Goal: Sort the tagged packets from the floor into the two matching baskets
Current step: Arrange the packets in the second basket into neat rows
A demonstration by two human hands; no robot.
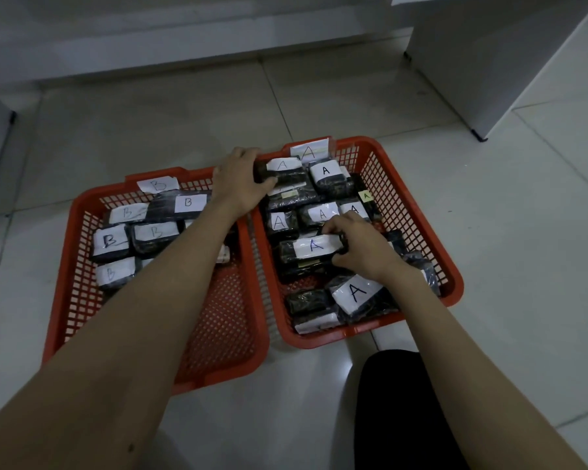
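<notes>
Both forearms reach out from the camera over two red mesh baskets on the tiled floor. Nearest, the right hand (360, 247) curls its fingers round the end of an A-tagged packet (311, 247) lying in the A basket (452, 283). Beyond and left of it, the left hand (240, 179) grips another A-tagged packet (282, 171) at the far end of the same basket, thumb across its near edge.

These packets look like dark, plastic-wrapped blocks with a paper tag taped round the middle: probably light, fairly firm, and slick on the wrap. Taking one by a short end, or across the taped paper, should give the surest hold.

Roughly a dozen packets lie in the A basket, nine with a readable A; others show no letter. Left of the left forearm, the B basket (82, 205) shows five B-tagged packets, with more partly hidden under the arm. Each basket carries one paper label on its far rim. No packets show on the floor (489, 215).
</notes>
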